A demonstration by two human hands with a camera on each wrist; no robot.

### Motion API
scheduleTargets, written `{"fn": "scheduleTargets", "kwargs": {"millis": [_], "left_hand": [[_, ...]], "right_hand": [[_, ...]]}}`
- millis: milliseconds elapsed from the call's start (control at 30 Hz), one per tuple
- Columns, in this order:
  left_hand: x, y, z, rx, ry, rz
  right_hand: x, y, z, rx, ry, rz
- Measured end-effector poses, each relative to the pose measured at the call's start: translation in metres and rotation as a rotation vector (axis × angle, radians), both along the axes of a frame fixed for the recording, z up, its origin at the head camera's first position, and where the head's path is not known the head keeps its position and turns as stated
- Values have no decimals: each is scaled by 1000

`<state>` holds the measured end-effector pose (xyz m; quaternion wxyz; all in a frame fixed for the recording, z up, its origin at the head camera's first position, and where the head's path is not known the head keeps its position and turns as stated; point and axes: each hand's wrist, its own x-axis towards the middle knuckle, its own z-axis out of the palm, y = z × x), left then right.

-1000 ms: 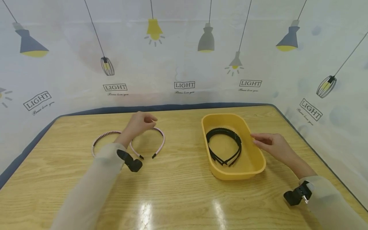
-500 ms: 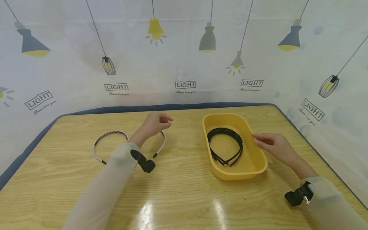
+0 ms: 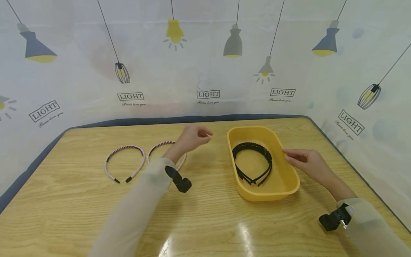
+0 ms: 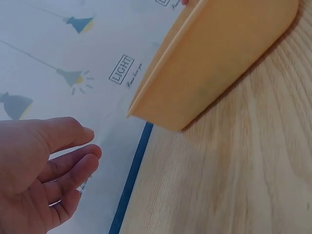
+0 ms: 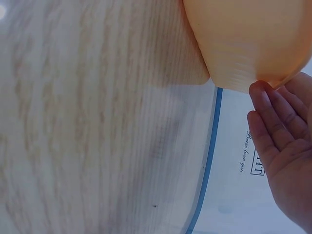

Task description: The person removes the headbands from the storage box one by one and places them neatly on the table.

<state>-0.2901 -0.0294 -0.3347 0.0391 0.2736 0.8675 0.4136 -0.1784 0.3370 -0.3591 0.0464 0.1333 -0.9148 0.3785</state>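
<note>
Room above front tabletop (image 3: 208,221), tub wall (image 4: 219,68) right of left fingers (image 4: 73,175)

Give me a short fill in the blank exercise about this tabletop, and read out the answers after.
The headbands inside the yellow plastic bin are ____ in colour.
Exactly ____ pink headbands lie on the wooden table.
Only the person's ____ hand touches the bin.
The boxed word on the backdrop reads ____.

Missing words: black; two; right; LIGHT.

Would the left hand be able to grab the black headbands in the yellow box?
Probably yes: the left hand looks empty, and the yellow box is open on top, with nothing lying over the black headbands.
</note>
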Motion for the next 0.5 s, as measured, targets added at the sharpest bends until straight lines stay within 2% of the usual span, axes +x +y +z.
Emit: {"fn": "scheduleTargets", "kwargs": {"millis": [300, 500], "left_hand": [[5, 35, 1, 17, -35, -36], [6, 52, -3, 15, -36, -60]], "right_hand": [[2, 0, 0, -1, 1, -6], [1, 1, 0, 9, 8, -5]]}}
